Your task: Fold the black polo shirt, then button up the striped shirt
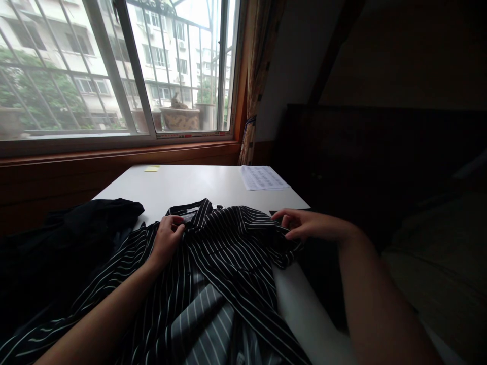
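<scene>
"Where is the striped shirt (243, 248) found?"

"It is spread over the near part of the table (198, 182), with its collar (206, 212) turned toward the window (152, 76). Its lower part is cut off by the bottom edge of the view, and much of the tabletop beneath is covered."

"And how is it held?"

"Fabric just beside the collar is pinched between thumb and forefinger in the grip of the left hand (167, 235). At a bunched sleeve (287, 253), the cloth is touched by the fingertips of the right hand (299, 223); whether that grip is closed on it cannot be told, as the folds there are lost in shadow."

"What else is hard to make out?"

"At the left, a dark cloth (102, 215) is seen, its folds swallowed by shadow and its far end cut off. The print on the papers (264, 178) at the far right corner cannot be read. A yellow slip (152, 168) is seen near the far left corner. Most of the room's right side is obscured by darkness."
</scene>
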Demonstrator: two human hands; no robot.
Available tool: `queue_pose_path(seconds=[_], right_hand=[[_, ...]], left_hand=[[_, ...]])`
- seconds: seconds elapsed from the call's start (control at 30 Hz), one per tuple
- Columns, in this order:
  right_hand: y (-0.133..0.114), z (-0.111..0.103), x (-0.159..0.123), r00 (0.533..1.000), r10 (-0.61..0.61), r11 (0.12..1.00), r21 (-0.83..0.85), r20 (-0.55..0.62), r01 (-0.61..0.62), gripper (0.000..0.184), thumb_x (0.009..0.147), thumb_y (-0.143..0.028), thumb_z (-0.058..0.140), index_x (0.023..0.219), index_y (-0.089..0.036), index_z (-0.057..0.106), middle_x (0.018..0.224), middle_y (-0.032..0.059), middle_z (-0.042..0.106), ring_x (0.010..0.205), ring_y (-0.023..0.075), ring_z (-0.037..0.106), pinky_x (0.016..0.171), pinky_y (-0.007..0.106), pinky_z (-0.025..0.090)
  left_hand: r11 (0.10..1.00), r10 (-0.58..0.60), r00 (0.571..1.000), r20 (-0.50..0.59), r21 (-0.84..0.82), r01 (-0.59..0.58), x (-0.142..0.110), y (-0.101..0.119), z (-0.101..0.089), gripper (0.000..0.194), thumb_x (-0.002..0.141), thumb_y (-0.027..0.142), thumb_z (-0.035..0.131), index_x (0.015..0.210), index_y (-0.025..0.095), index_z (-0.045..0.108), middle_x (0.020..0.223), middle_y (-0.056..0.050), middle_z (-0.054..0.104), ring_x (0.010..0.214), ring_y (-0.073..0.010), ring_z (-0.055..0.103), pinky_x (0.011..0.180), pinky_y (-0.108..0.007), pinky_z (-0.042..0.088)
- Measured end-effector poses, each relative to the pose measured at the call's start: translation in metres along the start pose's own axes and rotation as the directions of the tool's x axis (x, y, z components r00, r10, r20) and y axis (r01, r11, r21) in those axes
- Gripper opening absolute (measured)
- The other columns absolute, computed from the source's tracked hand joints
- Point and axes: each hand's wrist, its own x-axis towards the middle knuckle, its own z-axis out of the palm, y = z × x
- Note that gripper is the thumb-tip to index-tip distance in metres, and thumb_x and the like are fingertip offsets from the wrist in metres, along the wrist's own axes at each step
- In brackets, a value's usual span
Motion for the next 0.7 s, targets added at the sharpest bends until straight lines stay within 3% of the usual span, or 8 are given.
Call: queue_pose_path(seconds=[0.13, 0.23, 0.37, 0.5, 0.6, 0.7], right_hand=[[0.017, -0.008, 0.000, 0.981, 0.188, 0.980, -0.056, -0.058, -0.191, 0.070, 0.068, -0.028, 0.077, 0.134, -0.027, 0.052, 0.103, 0.0051, 0.061, 0.088, 0.0224, 0.062, 0.062, 0.027, 0.052], [0.022, -0.009, 0.004, 0.962, 0.255, 0.961, -0.083, -0.099, -0.263, 0.067, 0.064, -0.025, 0.077, 0.128, -0.026, 0.055, 0.099, 0.0050, 0.063, 0.088, 0.0229, 0.063, 0.062, 0.027, 0.052], [0.015, -0.004, 0.008, 0.962, 0.252, 0.958, -0.114, -0.101, -0.263, 0.056, 0.066, -0.027, 0.077, 0.118, -0.024, 0.057, 0.098, 0.0047, 0.062, 0.087, 0.0217, 0.063, 0.061, 0.026, 0.053], [0.006, 0.015, 0.018, 0.970, 0.237, 0.945, -0.216, -0.063, -0.245, 0.055, 0.063, -0.035, 0.082, 0.111, -0.022, 0.058, 0.100, 0.0049, 0.061, 0.083, 0.0209, 0.063, 0.060, 0.026, 0.052], [0.007, 0.033, 0.036, 0.962, 0.261, 0.877, -0.397, -0.084, -0.272, 0.069, 0.055, -0.032, 0.086, 0.116, -0.022, 0.056, 0.108, 0.0062, 0.060, 0.083, 0.0215, 0.063, 0.062, 0.028, 0.051], [0.016, 0.042, 0.051, 0.949, 0.233, 0.770, -0.556, -0.212, -0.313, 0.077, 0.053, -0.020, 0.084, 0.124, -0.024, 0.053, 0.118, 0.0082, 0.058, 0.097, 0.0253, 0.063, 0.073, 0.030, 0.050]], left_hand=[[1.000, 0.009, 1.000, 0.017, 0.008, -0.009, 0.000, 0.001, 0.000, 0.024, 0.081, 0.037, 0.053, 0.093, 0.019, 0.064, 0.099, -0.006, 0.058, 0.090, -0.0241, 0.062, 0.087, -0.041, 0.051], [1.000, 0.002, 1.000, 0.020, 0.008, -0.002, 0.000, 0.002, -0.001, 0.024, 0.081, 0.038, 0.052, 0.092, 0.020, 0.064, 0.099, -0.006, 0.057, 0.088, -0.0236, 0.062, 0.086, -0.040, 0.051], [1.000, 0.006, 1.000, 0.024, 0.012, -0.006, 0.000, 0.005, -0.002, 0.024, 0.081, 0.037, 0.052, 0.091, 0.020, 0.064, 0.099, -0.006, 0.057, 0.087, -0.0234, 0.061, 0.086, -0.040, 0.050], [1.000, 0.014, 1.000, 0.021, 0.021, -0.015, 0.000, 0.007, -0.001, 0.022, 0.081, 0.037, 0.053, 0.089, 0.020, 0.065, 0.097, -0.006, 0.057, 0.090, -0.0243, 0.061, 0.086, -0.039, 0.050], [1.000, 0.014, 1.000, 0.024, 0.023, -0.015, 0.000, 0.007, -0.001, 0.022, 0.081, 0.036, 0.053, 0.089, 0.020, 0.065, 0.097, -0.006, 0.057, 0.089, -0.0239, 0.061, 0.086, -0.039, 0.050], [1.000, 0.009, 1.000, 0.028, 0.017, -0.009, -0.001, 0.007, -0.002, 0.022, 0.081, 0.036, 0.053, 0.089, 0.020, 0.066, 0.098, -0.006, 0.057, 0.087, -0.0231, 0.062, 0.086, -0.040, 0.051]])
